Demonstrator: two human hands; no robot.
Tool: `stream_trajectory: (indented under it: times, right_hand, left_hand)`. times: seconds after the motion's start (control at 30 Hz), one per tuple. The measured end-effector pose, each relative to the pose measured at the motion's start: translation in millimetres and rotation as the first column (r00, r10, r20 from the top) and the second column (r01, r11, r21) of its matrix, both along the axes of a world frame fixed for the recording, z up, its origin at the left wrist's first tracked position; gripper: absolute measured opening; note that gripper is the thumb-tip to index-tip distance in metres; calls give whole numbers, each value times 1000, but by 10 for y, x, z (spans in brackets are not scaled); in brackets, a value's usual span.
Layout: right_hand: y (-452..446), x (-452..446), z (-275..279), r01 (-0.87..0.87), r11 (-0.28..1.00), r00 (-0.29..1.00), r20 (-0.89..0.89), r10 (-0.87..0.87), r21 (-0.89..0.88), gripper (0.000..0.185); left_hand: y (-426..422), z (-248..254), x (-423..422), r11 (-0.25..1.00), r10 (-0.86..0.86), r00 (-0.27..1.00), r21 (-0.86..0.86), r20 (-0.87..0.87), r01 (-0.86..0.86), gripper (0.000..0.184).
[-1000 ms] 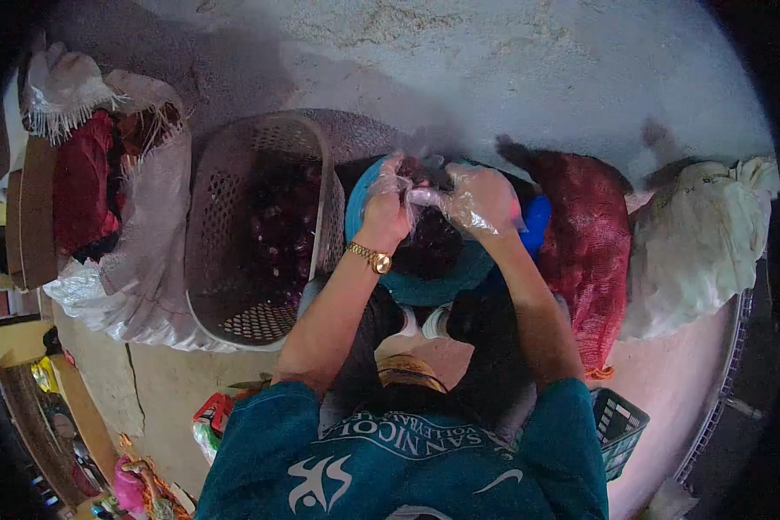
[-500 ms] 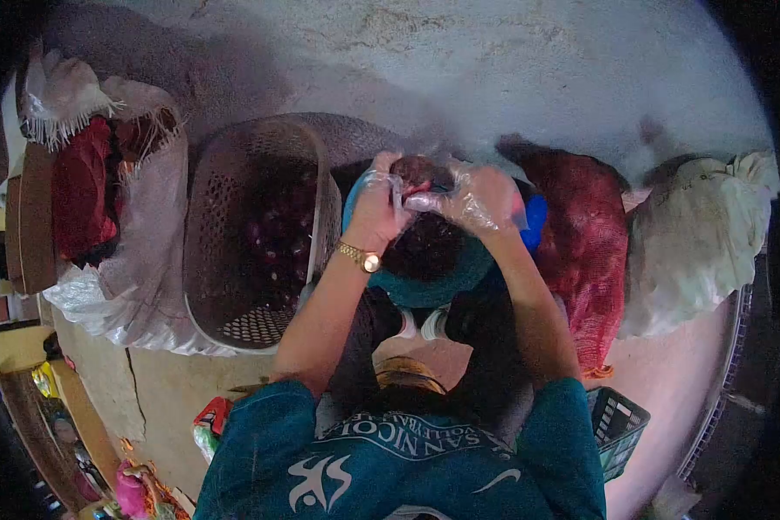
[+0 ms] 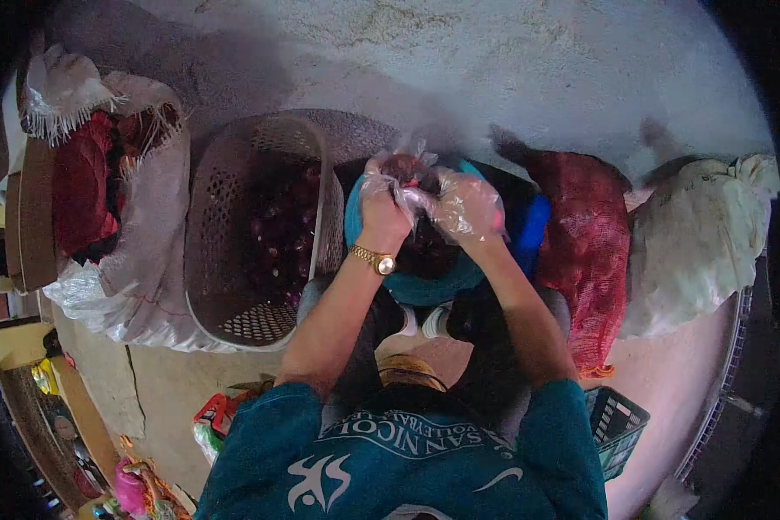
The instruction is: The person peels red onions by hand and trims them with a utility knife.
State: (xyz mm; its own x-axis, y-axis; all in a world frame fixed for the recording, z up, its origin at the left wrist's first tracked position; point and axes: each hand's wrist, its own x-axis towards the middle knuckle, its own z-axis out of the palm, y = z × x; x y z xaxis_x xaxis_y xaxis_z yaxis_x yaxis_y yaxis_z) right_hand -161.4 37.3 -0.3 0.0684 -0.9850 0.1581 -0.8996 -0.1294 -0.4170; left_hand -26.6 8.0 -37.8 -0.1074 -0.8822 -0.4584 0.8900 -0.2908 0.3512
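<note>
Over a teal basin [image 3: 449, 286] both my hands meet, each in a clear plastic glove. My left hand [image 3: 385, 204] is curled round a reddish-brown round item [image 3: 405, 167], which looks like an onion. My right hand [image 3: 465, 206] presses against the same item from the right, its fingers bent and thumb pointing inward. Whether it also holds a small tool is too blurred to tell. Dark pieces lie in the basin under my hands.
Left of the basin stands a perforated basket [image 3: 204, 251] with dark purple pieces. A white sack [image 3: 160, 286] is farther left. On the right are a red mesh sack [image 3: 585, 251], a whitish sack [image 3: 698, 247] and a green crate [image 3: 620, 433].
My right hand has shifted a little left, closer to my left hand. The round item shows more clearly between them.
</note>
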Motion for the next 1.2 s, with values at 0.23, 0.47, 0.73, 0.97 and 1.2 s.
stream_trajectory:
  times: [0.23,0.47,0.73,0.97,1.2]
  right_hand:
    - [-76,-275,265,-156,982,982,-128,142,-104,78]
    - [-43,-94,109,-136,987,990,-39,133,-88,72]
    - [-22,12,-213,-73,997,995,71,75,-24,71]
    - [-74,-162,232,-138,980,987,61,148,-144,82]
    - [-65,-24,43,-116,993,993,-8,116,-37,75]
  left_hand:
    - [-127,197,136,903,-424,903,36,-74,427,21]
    - [1,186,-10,992,-120,987,-16,105,123,26]
    - [44,26,6,992,51,999,-119,-9,-52,29]
    - [-46,133,81,946,-325,942,-45,-82,322,32]
    - [34,192,-49,996,-21,999,86,-41,25,29]
